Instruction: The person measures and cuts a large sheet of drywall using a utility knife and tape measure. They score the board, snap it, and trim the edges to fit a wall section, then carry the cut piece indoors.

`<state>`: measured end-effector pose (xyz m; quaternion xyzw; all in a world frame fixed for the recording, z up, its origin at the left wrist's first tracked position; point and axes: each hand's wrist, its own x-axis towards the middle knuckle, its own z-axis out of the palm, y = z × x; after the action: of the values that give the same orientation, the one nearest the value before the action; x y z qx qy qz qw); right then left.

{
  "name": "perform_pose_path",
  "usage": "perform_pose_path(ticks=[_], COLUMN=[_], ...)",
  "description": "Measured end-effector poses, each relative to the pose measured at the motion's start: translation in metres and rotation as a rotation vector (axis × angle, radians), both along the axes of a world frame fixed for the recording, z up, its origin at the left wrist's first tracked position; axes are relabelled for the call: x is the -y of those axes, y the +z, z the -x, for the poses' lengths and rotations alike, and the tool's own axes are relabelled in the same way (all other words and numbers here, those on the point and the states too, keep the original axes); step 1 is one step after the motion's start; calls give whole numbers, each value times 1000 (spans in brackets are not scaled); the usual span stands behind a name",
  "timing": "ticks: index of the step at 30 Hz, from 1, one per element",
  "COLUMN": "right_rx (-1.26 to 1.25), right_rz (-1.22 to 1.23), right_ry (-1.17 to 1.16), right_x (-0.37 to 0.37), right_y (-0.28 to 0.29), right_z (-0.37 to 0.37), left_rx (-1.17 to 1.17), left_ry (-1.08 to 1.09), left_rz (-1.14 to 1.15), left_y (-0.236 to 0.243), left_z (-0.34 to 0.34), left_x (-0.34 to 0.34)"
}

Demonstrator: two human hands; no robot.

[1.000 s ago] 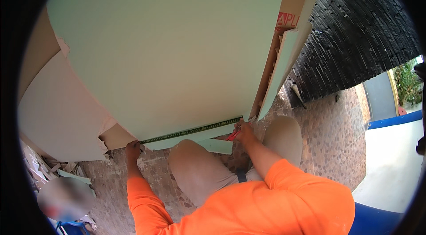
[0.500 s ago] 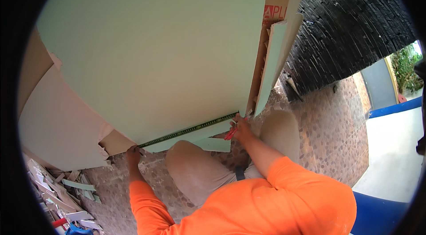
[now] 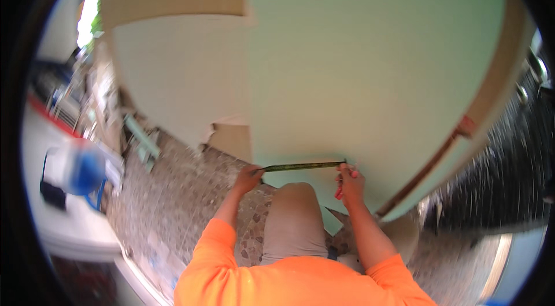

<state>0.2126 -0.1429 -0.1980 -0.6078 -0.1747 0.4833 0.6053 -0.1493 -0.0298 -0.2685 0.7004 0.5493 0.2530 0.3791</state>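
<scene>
A dark tape measure blade (image 3: pixel 303 166) with yellowish markings stretches between my hands, across the lower part of a pale green board (image 3: pixel 370 74). My left hand (image 3: pixel 248 179) is closed on the blade's left end, near the board's left edge; no case can be made out in it. My right hand (image 3: pixel 351 185) is closed by the other end of the blade, against the board's face. A red tool (image 3: pixel 339 191) sticks out of that hand; motion blur hides its exact kind.
Left of the green board stands a whitish board (image 3: pixel 179 69) with a torn lower corner showing brown. Board scraps (image 3: pixel 141 135) lie on the pebble-patterned floor (image 3: pixel 185 181). A narrow board strip (image 3: pixel 428 176) leans at the right, before a black textured wall (image 3: pixel 491 173).
The view has swung left, bringing a white surface with a blue thing into sight. My hands are closer together, and the span of tape between them is shorter and more level.
</scene>
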Motion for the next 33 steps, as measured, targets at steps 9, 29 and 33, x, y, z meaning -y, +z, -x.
perform_pose_path(ticks=[9,29,33], right_rx=[65,417,406], right_rz=[-200,46,74], right_ry=[163,394,380], right_x=[-44,23,69], right_y=[63,-7,-78], right_z=[8,-41,-53], left_rx=[296,1011,978], left_ry=[81,482,575], left_rz=[369,870,980], left_y=[80,9,-38], left_z=[-36,-30,-3], left_x=[29,61,89])
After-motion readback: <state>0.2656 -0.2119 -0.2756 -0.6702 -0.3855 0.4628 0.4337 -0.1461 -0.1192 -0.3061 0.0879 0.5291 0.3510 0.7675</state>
